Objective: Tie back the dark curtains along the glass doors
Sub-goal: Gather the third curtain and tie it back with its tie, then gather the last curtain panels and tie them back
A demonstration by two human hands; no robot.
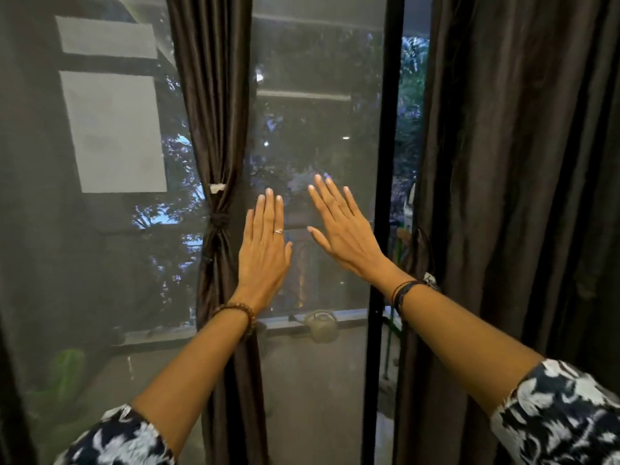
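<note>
Both hands, left [265, 250] and right [345, 229], are flat and open, holding nothing, before the glass door [318, 129]. Left curtain [214, 129] is tied; right curtain [520, 196] hangs beside the frame [385, 162].

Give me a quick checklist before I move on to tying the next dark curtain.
1. Gathered dark brown satin curtain cinched by its dark tie: ok.
2. Left hand free: ok, fingers straight.
3. Right hand free: ok, fingers spread.
4. Wide dark brown curtain on the right tied back: not ok, hangs loose.
5. Tie for it within reach: cannot tell.
6. Black door frame uncovered: ok.
</note>
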